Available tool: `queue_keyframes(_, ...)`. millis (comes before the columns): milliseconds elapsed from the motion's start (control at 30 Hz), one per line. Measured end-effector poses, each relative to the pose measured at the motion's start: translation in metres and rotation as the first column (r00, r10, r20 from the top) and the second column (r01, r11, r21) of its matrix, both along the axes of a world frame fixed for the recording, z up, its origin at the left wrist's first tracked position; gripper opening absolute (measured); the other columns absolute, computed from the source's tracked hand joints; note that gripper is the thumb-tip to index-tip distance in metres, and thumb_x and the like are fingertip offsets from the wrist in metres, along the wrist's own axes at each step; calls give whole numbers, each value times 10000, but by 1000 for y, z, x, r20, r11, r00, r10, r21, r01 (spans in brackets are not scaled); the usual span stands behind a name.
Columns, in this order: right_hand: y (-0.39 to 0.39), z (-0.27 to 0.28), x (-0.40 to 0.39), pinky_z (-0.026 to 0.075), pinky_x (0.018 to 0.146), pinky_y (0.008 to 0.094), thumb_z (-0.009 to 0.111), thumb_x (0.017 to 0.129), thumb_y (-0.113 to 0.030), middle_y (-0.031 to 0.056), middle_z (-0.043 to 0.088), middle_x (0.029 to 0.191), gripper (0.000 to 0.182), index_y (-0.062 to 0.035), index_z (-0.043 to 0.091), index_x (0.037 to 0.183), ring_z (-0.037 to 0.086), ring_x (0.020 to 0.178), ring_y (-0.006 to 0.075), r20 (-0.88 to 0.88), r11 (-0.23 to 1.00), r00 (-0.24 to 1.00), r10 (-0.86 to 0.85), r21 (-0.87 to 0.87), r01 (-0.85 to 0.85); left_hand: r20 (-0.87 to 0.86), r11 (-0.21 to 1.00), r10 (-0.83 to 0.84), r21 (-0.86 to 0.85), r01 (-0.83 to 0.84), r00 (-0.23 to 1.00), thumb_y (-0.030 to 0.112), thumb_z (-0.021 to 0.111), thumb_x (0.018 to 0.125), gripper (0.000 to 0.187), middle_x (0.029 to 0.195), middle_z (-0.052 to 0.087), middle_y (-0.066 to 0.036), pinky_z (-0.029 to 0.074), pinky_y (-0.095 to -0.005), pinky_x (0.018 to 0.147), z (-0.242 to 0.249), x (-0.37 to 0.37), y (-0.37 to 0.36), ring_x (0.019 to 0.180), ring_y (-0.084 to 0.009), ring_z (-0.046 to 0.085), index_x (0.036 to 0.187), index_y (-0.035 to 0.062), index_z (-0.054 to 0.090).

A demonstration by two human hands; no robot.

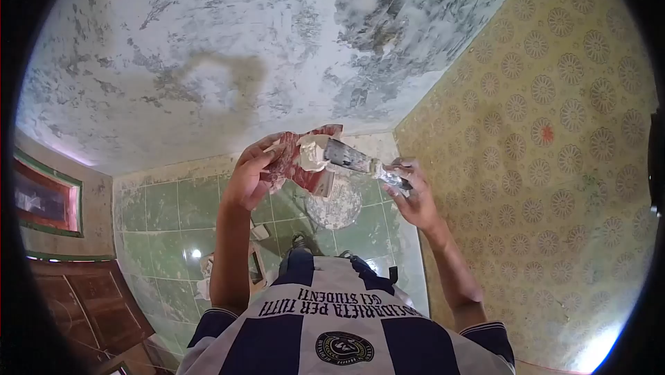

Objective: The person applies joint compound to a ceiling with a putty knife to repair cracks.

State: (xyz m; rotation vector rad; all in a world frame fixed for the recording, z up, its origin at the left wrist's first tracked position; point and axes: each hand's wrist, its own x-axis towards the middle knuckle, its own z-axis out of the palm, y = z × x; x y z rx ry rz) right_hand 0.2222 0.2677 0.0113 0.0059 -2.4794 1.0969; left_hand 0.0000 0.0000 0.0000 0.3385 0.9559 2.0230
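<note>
My left hand [253,175] is closed around the edge of a red, putty-smeared plate [321,182], out in front of my chest. White putty [313,152] sits in a thick lump on its upper face. In my right hand [415,195] is a putty knife [353,158], gripped by its handle with the fingers wrapped round it. The knife's smeared metal blade points left, and its tip meets the putty over the plate. Both hands are raised above the floor, close to the wall.
Ahead stands a wall [291,49] with patchy white and grey coating. A yellowish patterned wall [554,167] meets it on the right. A round, putty-spattered lid or bucket top [334,207] sits on the green tiled floor [166,212]. Brown wooden doors [97,306] are at lower left.
</note>
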Motion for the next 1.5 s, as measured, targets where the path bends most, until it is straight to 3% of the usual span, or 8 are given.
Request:
queue_keyframes(200,4,-10,10,446,936,332,702,833,13,148,564,1114,368,-17,622,1191,556,1080,274,-11,983,988,-153,-99,151,-65,979,163,-112,-170,984,112,565,960,445,1108,663,-123,563,-287,711,-4,-22,-13,897,-186,688,1355,-50,439)
queue_keyframes(433,-30,-1,11,490,801,278,545,996,-122,70,615,1071,251,38,591,1183,584,896,119,165,723,986,-34,-677,138,-277,935,227,-207,-289,933,169,600,965,458,998,690,-126,526,-319,528,-9,-28,-16,772,-242,713,1344,-1,408)
queue_keyframes(600,-70,3,-8,414,583,229,538,1007,-190,17,639,771,268,25,622,1145,542,666,62,367,662,926,-84,-674,328,-290,889,314,-245,-387,904,182,582,982,438,908,685,-115,524,-308,517,-23,-10,-14,704,-203,689,1345,26,392)
queue_keyframes(833,-94,-15,-33,400,542,231,518,1018,-254,56,642,869,324,15,598,1180,559,682,88,447,611,889,-95,-679,407,-329,900,305,-206,-383,894,130,545,999,424,870,686,-114,520,-288,512,-30,7,-17,651,-156,660,1367,60,347)
queue_keyframes(1000,-94,-26,-36,392,544,242,532,1009,-230,42,643,929,301,-17,586,1215,571,711,108,353,373,934,-48,-861,345,-294,887,332,-227,-403,896,131,545,998,403,902,698,-125,509,-284,485,-17,6,-19,642,-159,665,1352,50,371)
queue_keyframes(1233,-72,10,-36,469,674,239,613,962,-139,28,635,1001,275,0,596,1199,595,828,98,240,618,970,25,-767,174,-192,923,221,-275,-268,956,170,567,984,382,919,702,-110,510,-285,500,-29,-10,-29,671,-160,681,1321,29,460)
queue_keyframes(1333,-58,25,-44,495,787,317,676,887,-36,85,629,985,311,-11,616,1191,613,891,172,194,944,980,55,-331,12,-50,961,145,-229,-152,988,161,567,975,399,988,688,-75,522,-262,548,-31,-15,-31,735,-143,683,1321,-16,477)
queue_keyframes(1500,-37,15,-48,484,866,380,737,786,6,138,606,1111,394,-57,652,1165,581,1013,322,93,990,986,138,-26,-136,-68,975,103,-191,-115,992,141,568,963,437,1097,652,-94,536,-263,702,-26,-25,-35,809,-149,666,1335,-66,469)
